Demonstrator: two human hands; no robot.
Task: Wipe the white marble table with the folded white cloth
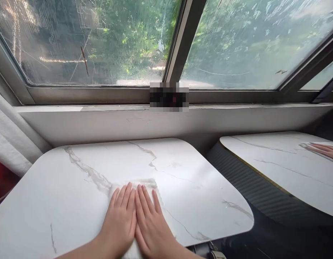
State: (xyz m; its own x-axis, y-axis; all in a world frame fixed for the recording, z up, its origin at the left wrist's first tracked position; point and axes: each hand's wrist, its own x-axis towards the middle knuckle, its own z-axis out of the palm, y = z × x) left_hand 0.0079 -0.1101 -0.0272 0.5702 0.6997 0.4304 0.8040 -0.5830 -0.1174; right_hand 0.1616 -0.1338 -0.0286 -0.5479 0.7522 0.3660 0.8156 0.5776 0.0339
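Observation:
My left hand (118, 219) lies flat on a white wipe (146, 181), fingers stretched forward. Beside it, thumb side touching, my right hand (153, 225) presses on the same wipe, its fingers straight and slightly spread. The wipe rests on a white tabletop (74, 205) with grey-brown marble veins and rounded corners. Its far edge shows beyond my fingertips, and a bit of it appears below, between my wrists. Most of the wipe is hidden under my palms.
A second marble-patterned table (277, 158) stands to the right, where another person's hand (325, 149) rests on a pale cloth. Behind are a window ledge (115, 124) and framed windows (128, 43). A white curtain (9, 133) hangs at left. Dark ribbed material (247, 187) fills the gap between tables.

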